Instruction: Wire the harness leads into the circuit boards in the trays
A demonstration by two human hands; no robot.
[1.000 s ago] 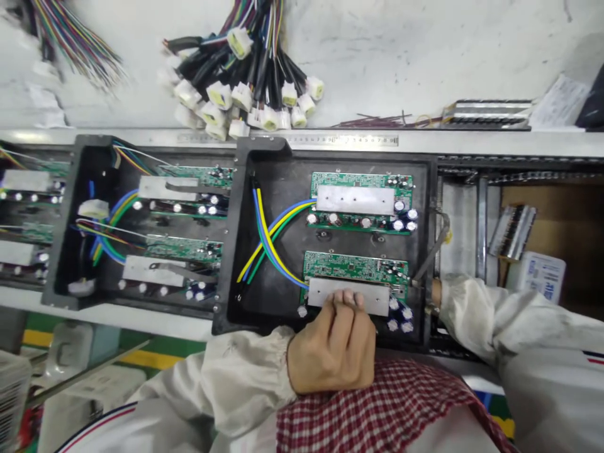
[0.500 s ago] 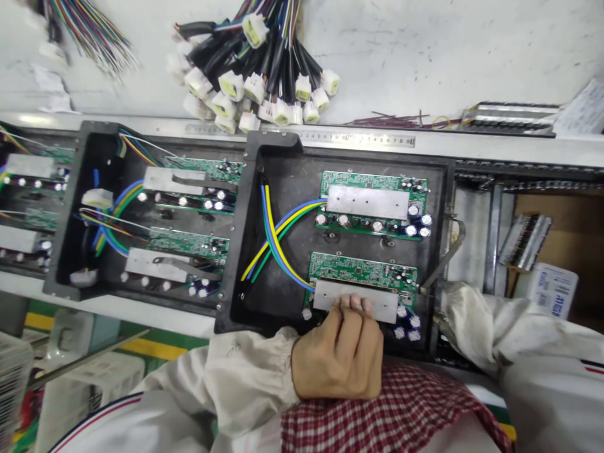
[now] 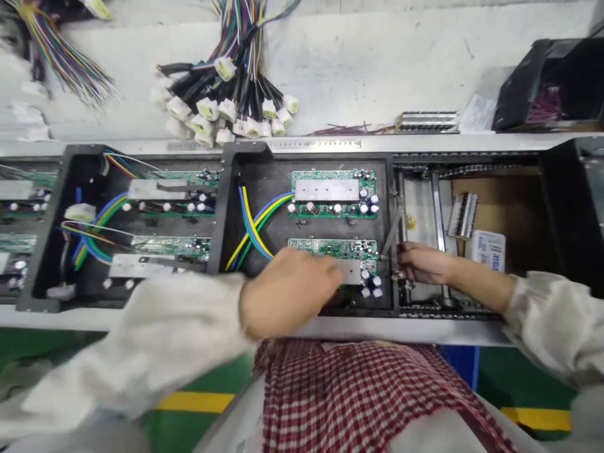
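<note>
A black housing lies on the line in front of me with two green circuit boards inside. My left hand rests over the near board, fingers on its metal plate; the hand is blurred by motion. My right hand is at the housing's right edge, fingers closed around a thin metal tool that leans against the wall. The far board carries a bare metal plate and capacitors. Blue, yellow and green wires run from the boards to the housing's left side.
A second black housing with boards and wires sits to the left. Bundles of cables with white connectors lie on the white bench behind. A steel ruler lies along the rail. Right of the housing are a small white box and a black bin.
The view pulled back and tilted. My left hand slid left across the near board and blurred. My right hand came out into view at the housing's right edge, gripping the metal tool.
</note>
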